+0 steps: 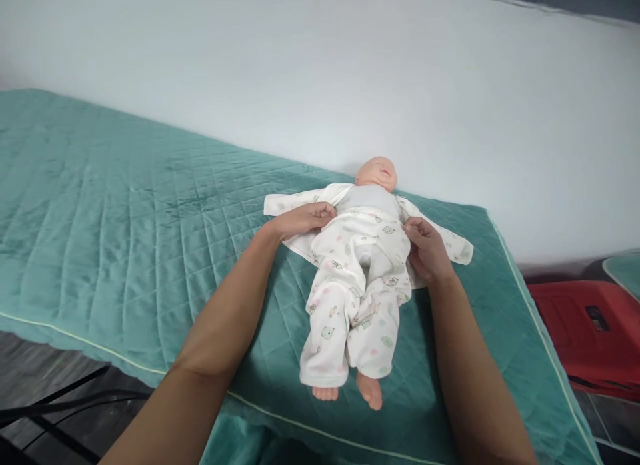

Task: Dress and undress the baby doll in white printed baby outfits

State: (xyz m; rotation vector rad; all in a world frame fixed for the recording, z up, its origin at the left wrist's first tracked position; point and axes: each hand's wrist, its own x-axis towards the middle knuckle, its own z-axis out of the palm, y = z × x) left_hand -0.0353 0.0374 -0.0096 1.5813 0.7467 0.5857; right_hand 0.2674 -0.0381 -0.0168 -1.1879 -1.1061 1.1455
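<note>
A baby doll [383,174] lies on its back on the green quilted cover [165,212], head toward the wall and bare feet toward me. White printed baby pants [345,278] cover its legs up to the belly. Under its back a white printed baby shirt [459,248] is spread out, front undone and sleeves out to the sides. My left hand [307,218] pinches the waistband at one side of the belly. At the opposite side my right hand [425,246] is closed on the waistband edge, its fingertips partly hidden by the cloth.
A white wall [280,72] runs along the far side of the covered bed. Beyond the right edge is a red plastic object [585,325]. Dark metal legs [65,392] stand on the grey floor at lower left.
</note>
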